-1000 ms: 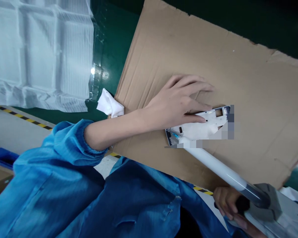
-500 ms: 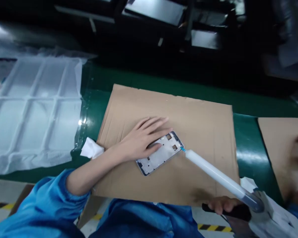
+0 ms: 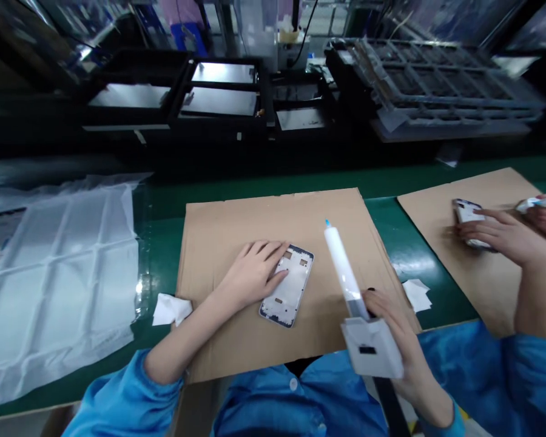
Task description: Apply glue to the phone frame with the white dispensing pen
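My left hand lies flat on the left edge of a white phone frame, pinning it to a brown cardboard sheet. My right hand grips a glue dispenser gun. Its long white tube points up and away, and its blue tip hovers above the cardboard, to the right of the frame and clear of it. Both my sleeves are blue.
Two white wipes lie on the green belt. A clear plastic tray sheet lies at the left. At the right, another person's hand holds a phone frame on a second cardboard. Dark trays stand behind.
The camera has tilted up and levelled out. My right hand has drawn the dispenser back from the frame's corner and raised its tip. My left hand stays on the frame.
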Demonstrator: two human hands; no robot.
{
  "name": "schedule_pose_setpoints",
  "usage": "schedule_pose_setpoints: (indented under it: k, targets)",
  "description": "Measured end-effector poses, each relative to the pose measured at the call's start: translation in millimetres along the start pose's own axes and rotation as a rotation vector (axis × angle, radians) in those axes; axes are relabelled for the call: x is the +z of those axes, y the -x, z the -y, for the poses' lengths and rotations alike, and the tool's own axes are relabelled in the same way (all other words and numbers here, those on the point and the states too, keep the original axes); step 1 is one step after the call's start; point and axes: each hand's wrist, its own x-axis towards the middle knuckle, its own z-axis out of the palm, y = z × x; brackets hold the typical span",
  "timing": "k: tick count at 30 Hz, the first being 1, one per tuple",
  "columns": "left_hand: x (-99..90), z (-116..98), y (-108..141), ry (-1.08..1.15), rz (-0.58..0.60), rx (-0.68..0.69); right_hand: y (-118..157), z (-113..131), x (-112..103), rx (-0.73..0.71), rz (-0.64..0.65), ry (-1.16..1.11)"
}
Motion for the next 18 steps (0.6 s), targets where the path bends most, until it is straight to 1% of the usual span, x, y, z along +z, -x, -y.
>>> schedule_pose_setpoints:
  k: [3,4,5,7,8,10,14,16,18]
  targets:
    - [5.0,-0.5,-9.0,0.018,-0.014,-0.060,-0.4,2.0,1.2,-0.074,0.133,0.060]
    - [7.2,0.5,-10.6,0.023,-0.032,-0.072,0.4,1.4,1.8,-0.086,0.150,0.071]
    - [9.7,1.8,-11.6,0.024,-0.049,-0.070,1.2,0.7,2.4,-0.092,0.147,0.074]
    - [14.1,4.3,-12.0,0.020,-0.073,-0.023,2.0,-0.4,3.2,-0.105,0.111,0.073]
    - [15.6,5.3,-11.7,0.021,-0.077,0.009,1.6,-0.7,3.1,-0.111,0.092,0.079]
    - [16.6,6.7,-10.7,0.040,-0.076,0.043,-0.6,-1.5,1.5,-0.117,0.093,0.107]
    - [14.6,7.8,-9.9,0.123,-0.081,-0.016,-8.4,-8.0,-2.4,-0.205,0.134,0.224]
    - [14.3,7.8,-10.3,0.131,-0.084,-0.029,-12.1,-13.5,-1.8,-0.255,0.118,0.256]
    - [14.8,7.4,-10.8,0.131,-0.082,-0.030,-15.3,-18.7,0.7,-0.254,0.112,0.262]
